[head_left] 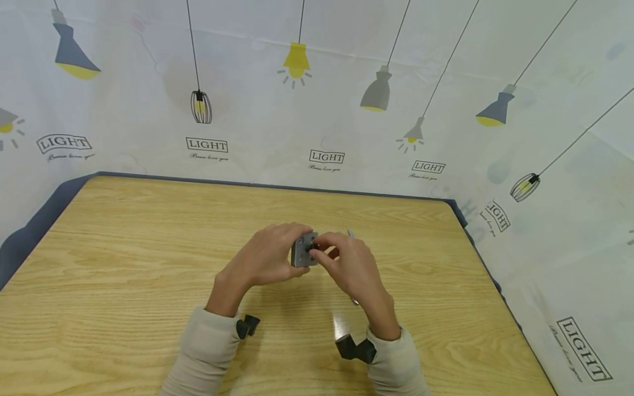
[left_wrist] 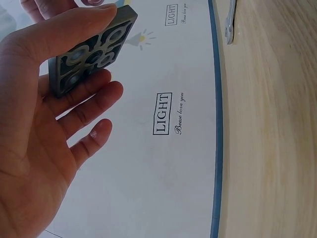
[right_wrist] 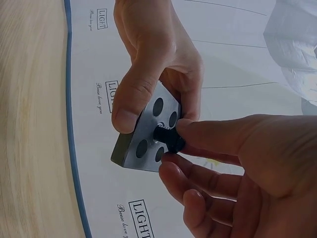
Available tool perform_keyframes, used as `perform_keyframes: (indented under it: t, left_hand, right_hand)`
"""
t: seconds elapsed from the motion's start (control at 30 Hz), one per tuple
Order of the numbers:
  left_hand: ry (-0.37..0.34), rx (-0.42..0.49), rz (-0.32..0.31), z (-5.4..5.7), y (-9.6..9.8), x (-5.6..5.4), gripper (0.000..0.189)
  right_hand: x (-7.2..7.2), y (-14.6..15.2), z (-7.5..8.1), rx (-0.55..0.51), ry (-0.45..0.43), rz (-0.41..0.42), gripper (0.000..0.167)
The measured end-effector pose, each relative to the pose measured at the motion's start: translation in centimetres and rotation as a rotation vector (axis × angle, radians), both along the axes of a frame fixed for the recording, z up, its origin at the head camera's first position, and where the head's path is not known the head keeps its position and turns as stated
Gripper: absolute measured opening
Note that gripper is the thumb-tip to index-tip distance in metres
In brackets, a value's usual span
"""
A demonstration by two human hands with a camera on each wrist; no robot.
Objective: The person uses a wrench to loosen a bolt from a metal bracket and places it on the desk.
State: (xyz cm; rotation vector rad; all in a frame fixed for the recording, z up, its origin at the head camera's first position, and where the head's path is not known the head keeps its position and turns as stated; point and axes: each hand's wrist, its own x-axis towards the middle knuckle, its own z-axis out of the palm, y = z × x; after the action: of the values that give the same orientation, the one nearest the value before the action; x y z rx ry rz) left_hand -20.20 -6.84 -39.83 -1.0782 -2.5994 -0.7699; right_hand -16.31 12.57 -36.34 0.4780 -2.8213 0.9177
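Observation:
My left hand (head_left: 269, 254) grips a square grey metal plate (right_wrist: 146, 130) by its opposite edges, thumb on one side and fingers on the other. Round holes sit near the plate's corners, with one more in the middle. In the right wrist view, a black bolt (right_wrist: 170, 139) stands at that middle hole, its threaded end toward the plate. My right hand (head_left: 353, 264) pinches the bolt's head between thumb and fingertips. The plate's back, with recessed rounded shapes, faces the left wrist view.
Behind my right hand a silver wrench (left_wrist: 231, 22) lies on the wooden table (head_left: 148, 236), mostly hidden in the head view. White sheeting (head_left: 257, 126) printed with lamps rises round the table's far and right edges. Black mounts (head_left: 355, 349) sit at both sleeve cuffs.

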Motion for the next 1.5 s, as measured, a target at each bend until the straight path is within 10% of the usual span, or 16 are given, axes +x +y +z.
perform_keyframes:
  t: [1.5]
  left_hand:
    - [-0.018,0.003,-0.003,-0.15,0.07,-0.15,0.068]
  right_hand:
    - [-0.12,0.14,0.01,-0.001,-0.032,0.011,0.021]
